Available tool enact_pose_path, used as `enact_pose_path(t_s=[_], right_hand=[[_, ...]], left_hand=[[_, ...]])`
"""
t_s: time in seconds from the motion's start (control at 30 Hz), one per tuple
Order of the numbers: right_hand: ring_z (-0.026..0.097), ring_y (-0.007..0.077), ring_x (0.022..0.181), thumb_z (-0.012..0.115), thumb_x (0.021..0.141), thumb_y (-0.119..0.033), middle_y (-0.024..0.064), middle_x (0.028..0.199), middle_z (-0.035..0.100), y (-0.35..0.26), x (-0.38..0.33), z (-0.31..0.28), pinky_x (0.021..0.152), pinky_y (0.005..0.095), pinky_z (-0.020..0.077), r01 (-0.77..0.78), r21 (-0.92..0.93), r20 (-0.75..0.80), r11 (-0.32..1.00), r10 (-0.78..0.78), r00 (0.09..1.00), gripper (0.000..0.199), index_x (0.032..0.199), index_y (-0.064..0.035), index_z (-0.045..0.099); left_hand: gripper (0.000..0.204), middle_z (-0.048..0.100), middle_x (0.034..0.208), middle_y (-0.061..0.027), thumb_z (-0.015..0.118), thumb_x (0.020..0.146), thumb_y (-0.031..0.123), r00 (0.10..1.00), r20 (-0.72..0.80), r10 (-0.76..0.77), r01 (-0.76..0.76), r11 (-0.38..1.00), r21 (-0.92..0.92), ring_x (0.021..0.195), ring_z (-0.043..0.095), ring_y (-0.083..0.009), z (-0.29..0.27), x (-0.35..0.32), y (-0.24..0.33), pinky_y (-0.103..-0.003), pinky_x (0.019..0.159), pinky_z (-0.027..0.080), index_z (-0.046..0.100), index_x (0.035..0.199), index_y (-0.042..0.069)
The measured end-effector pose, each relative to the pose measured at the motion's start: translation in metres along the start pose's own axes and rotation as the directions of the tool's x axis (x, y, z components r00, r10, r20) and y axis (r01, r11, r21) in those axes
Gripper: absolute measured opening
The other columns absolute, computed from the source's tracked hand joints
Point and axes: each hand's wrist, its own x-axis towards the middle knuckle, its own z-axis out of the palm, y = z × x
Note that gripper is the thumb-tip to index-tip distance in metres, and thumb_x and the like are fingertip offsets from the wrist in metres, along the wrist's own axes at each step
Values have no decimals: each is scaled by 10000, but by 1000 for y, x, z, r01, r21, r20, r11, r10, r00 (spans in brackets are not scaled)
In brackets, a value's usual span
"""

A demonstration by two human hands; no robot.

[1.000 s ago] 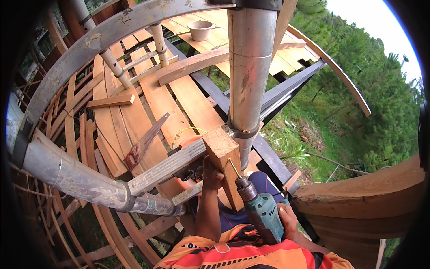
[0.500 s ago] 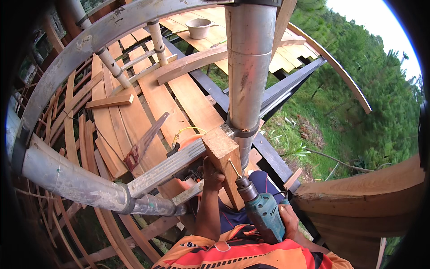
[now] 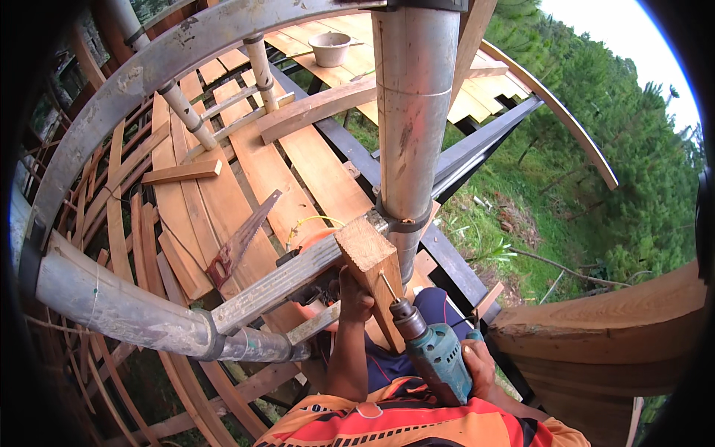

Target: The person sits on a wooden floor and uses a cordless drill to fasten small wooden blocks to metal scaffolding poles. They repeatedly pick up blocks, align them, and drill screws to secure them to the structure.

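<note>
A squared wooden post (image 3: 370, 253) stands tilted in front of me, its rough sawn end facing up. Behind its left face, my left hand (image 3: 356, 298) is closed on it, the fingertips partly hidden by the wood. My right hand (image 3: 479, 363) grips the handle of a teal power drill (image 3: 439, 357), which lies close against my shirt. From the drill's chuck (image 3: 407, 313) a thin bit (image 3: 386, 284) points up and left, its tip at the post's right face near the top. How deep the tip sits I cannot tell.
Metal scaffold tubes (image 3: 412, 112) and a ladder-like rail (image 3: 275, 279) surround me. A handsaw (image 3: 240, 242) lies on planks (image 3: 249, 160) to the left. Farther off stands a pale bucket (image 3: 330, 49). A thick curved timber (image 3: 603, 316) is at right, above a grassy slope (image 3: 544, 216).
The drill has shifted very slightly left and down in the view. Both hands keep their holds, and the bit stays at the post's face.
</note>
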Motion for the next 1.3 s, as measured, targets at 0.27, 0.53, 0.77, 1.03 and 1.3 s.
enact_pose_path(t_s=[0.27, 0.53, 0.77, 1.03, 1.3], right_hand=[[671, 348, 795, 758, 802, -39, 178, 964, 654, -1, 7, 4, 677, 453, 507, -8, 3, -13, 1000, 8, 1000, 663, 1400, -76, 474], [680, 355, 847, 746, 818, -33, 177, 996, 660, 5, 4, 7, 716, 466, 520, -23, 31, 13, 999, 22, 1000, 635, 1392, -86, 478], [690, 364, 896, 715, 855, -19, 193, 1077, 674, -1, 19, 3, 735, 470, 522, 0, -10, 24, 1000, 0, 1000, 597, 1387, -88, 451], [688, 393, 961, 722, 862, -21, 218, 1145, 669, 4, 18, 7, 784, 478, 533, -3, 60, 77, 998, -1, 997, 636, 1410, -87, 406], [690, 412, 984, 746, 849, -41, 240, 1174, 665, 8, 16, 9, 812, 501, 521, 0, 76, 100, 997, -7, 995, 676, 1427, -68, 397]], left_hand=[[1115, 608, 1084, -101, 1029, 453, 477, 998, -64, -26, 21, 997, -74, 942, 659, -255, -6, -7, -9, -438, 826, 567, 483, 1306, 10], [977, 631, 1072, -120, 844, 590, 584, 994, -7, -112, 110, 990, -87, 934, 665, -260, 1, -3, 5, -442, 827, 564, 508, 1293, -4], [913, 651, 1060, -137, 682, 710, 679, 993, -28, -117, 115, 991, -76, 926, 671, -264, 0, -5, 2, -445, 828, 562, 529, 1282, -16], [921, 674, 1048, -157, 497, 848, 786, 982, -14, -188, 188, 982, -27, 918, 677, -269, 2, -1, 13, -449, 830, 560, 553, 1270, -30], [1543, 703, 1091, -254, 210, 465, 1120, 963, -247, -111, 127, 991, 49, 853, 711, -328, 79, 33, 79, -426, 813, 584, 566, 1307, -122]])
